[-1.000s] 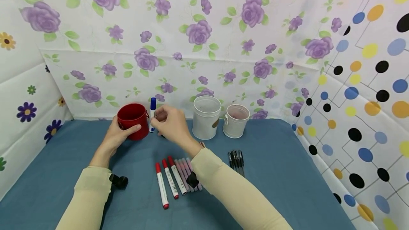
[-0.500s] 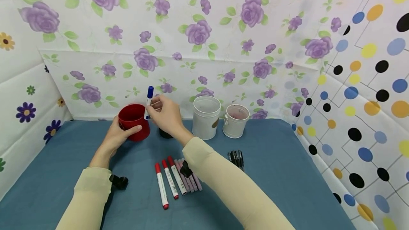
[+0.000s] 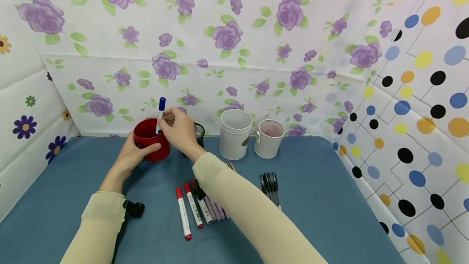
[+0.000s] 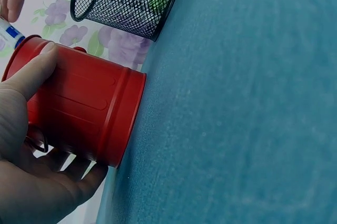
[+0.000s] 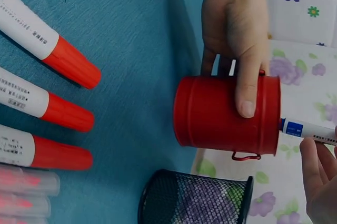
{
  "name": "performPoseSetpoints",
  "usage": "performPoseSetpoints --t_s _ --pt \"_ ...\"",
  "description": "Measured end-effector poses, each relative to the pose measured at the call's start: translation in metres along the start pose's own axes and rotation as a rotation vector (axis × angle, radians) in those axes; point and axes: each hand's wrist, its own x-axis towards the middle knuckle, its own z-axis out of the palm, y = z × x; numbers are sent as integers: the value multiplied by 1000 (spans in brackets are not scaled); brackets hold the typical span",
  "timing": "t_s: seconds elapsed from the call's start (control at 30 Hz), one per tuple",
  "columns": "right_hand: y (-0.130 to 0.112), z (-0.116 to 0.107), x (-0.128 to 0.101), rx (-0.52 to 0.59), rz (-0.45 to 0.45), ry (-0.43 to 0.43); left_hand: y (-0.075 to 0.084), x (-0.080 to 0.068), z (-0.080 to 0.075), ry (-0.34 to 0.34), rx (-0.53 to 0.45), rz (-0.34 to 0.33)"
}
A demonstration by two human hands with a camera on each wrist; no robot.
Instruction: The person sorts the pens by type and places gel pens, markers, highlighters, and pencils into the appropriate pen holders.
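Observation:
My left hand (image 3: 134, 153) grips the red tin cup (image 3: 151, 145) at the back left of the blue table (image 3: 329, 199); the thumb lies along its side (image 4: 31, 71), fingers round the far side (image 5: 239, 50). My right hand (image 3: 177, 127) pinches a white marker with a blue cap (image 3: 160, 114), upright, its lower end just inside the red cup's (image 5: 226, 114) mouth; the marker (image 5: 308, 130) shows at the rim there. Right behind the red cup (image 4: 84, 111) stands a black mesh cup (image 4: 126, 0).
Three red-capped markers (image 3: 187, 211) and several pink pens (image 3: 216, 211) lie in a row near the table's middle, black pens (image 3: 270, 184) to their right. A white tin cup (image 3: 235, 133) and a smaller white bucket (image 3: 269, 137) stand at the back. Patterned walls close in all round.
My right hand lifted the blue-capped marker from beside the red cup and carried it left, over the cup's mouth. The black mesh cup came into view. My left hand stayed on the cup.

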Motion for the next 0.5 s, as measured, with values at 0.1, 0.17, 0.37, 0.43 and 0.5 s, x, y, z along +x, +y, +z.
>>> performPoseSetpoints --t_s 0.1,0.17,0.37,0.43,0.5 --pt "1 5 0 -1 16 0 -2 0 -1 4 8 -8" --pt "1 8 -1 -2 17 -4 -3 0 -1 7 10 -10" --pt "6 17 -1 -17 27 -7 -4 0 -1 2 0 -13" --pt "8 19 -2 -30 39 -11 -4 -1 -1 -1 0 -19" --pt "9 22 -3 -43 52 -22 -4 -1 -1 -3 -3 -28"
